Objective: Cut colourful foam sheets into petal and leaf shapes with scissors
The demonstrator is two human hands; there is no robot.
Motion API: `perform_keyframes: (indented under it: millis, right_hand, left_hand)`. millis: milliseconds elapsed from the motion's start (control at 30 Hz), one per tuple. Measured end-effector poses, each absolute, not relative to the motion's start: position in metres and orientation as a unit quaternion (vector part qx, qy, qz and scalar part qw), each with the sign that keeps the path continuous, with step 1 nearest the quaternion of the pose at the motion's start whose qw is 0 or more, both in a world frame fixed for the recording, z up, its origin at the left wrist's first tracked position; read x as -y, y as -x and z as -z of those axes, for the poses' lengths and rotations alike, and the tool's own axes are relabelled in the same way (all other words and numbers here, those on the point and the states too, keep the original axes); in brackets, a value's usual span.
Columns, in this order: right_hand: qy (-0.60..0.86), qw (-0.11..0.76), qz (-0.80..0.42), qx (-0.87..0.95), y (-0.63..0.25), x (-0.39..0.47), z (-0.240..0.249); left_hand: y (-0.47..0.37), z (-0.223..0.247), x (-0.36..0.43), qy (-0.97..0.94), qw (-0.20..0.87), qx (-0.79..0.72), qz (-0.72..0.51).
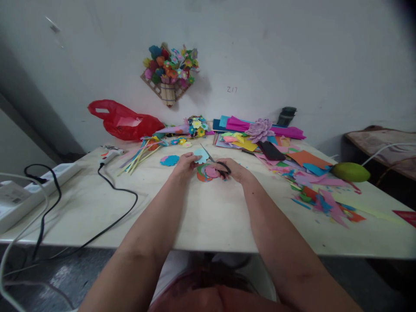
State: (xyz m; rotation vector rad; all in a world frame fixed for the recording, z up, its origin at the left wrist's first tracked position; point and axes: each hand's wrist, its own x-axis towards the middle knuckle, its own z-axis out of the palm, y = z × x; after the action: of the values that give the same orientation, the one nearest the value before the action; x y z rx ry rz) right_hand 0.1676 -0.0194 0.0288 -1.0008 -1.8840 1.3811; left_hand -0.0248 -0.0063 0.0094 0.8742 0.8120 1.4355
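Observation:
Between the fingers of my left hand [187,164] is a light blue paper flower shape [202,154] with a scalloped edge. My right hand [235,170] grips a pair of scissors [222,167] by the black handles. The blades point up and left, beside the light blue piece; whether they touch it I cannot tell. Below both hands lie several round paper pieces, among them a pink circle [211,171] and an orange one [200,176]. A blue scalloped piece [169,160] lies to the left of my left hand.
On the left are a glue gun [110,153], its black cord and a white power strip [45,186]. A red plastic bag [130,125] stands at the back. Paper scraps [325,203], a dark phone [271,151] and a green mango-like fruit [351,172] lie on the right.

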Motion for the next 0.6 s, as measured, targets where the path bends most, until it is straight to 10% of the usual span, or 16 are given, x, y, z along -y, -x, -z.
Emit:
perform_keyframes:
  millis: [600]
  right_hand:
    - [0.364, 0.277, -0.532, 0.713, -0.1708, 0.0245, -0.0327]
  left_hand:
    - [0.0326, -0.0057, 0.0052, -0.420, 0.589, -0.346, -0.597]
